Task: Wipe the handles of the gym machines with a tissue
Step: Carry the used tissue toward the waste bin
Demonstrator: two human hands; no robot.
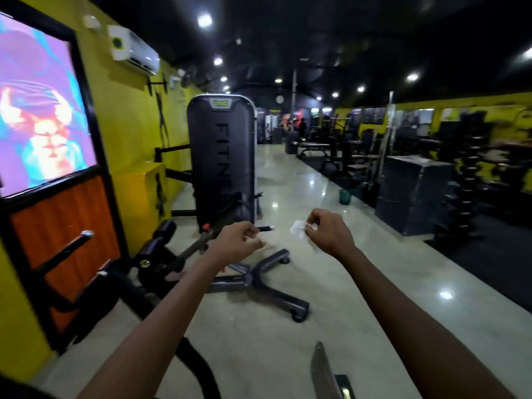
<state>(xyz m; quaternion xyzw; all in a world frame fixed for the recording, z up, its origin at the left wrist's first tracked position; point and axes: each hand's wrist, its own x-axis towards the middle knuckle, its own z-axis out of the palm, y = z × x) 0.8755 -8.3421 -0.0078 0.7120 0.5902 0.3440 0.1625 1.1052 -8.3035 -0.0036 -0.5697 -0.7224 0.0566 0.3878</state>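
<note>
Floor [316, 283]: pale, glossy tiles that reflect the ceiling lights; it runs from the person far back into the gym
Yellow wall [129, 125]: on the left side, with a framed poster [37, 110] and a white air conditioner [135, 51] high on it
Machine [221, 156]: a tall dark weight-stack cover with the letters "FITNE" down its face; it stands upright near the yellow wall, ahead of both hands
Base [259, 280]: dark splayed legs of the machine, lying on the floor below and between the two forearms
Left arm: stretched forward from the lower left, forearm bare, wrist a little bent
Right arm: stretched forward from the lower right, also bare, about level with the left one
Left hand [237, 243]: half curled, fingers bent loosely inward; it grips nothing that I can see
Right hand [328, 233]: fingers pinched together and closed around the tissue
Handle [266, 228]: a short dark bar with a lighter tip, just beside the left hand's knuckles; whether it touches them I cannot tell
Tissue [298, 229]: small, white and crumpled, sticking out to the left of the right hand's fingertips, in the air, apart from the handle
</note>
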